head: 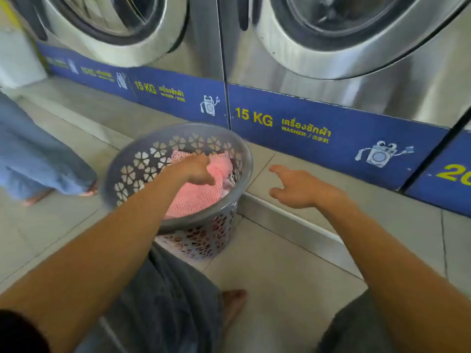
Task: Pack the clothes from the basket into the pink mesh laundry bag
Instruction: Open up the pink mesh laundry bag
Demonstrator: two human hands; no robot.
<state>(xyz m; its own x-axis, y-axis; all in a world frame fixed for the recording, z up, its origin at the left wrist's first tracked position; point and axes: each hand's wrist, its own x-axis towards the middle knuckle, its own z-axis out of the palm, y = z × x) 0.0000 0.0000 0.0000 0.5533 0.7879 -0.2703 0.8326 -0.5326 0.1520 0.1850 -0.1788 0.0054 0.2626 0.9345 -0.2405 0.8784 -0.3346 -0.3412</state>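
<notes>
A round grey laundry basket (132, 171) with flower-shaped holes stands on the tiled floor in front of me. The pink mesh laundry bag (198, 197) lies on top inside it, with clothes under it, mostly hidden. My left hand (196, 169) reaches into the basket and is closed on the upper part of the pink mesh bag. My right hand (300, 186) hovers to the right of the basket above the raised tile step, fingers spread, holding nothing.
Two steel washers (356, 72) with blue 15 KG bands stand on a raised tile step (293, 225) right behind the basket. Another person's legs in blue jeans (38, 159) are at the left. My knees and bare foot (233, 307) are on the floor below.
</notes>
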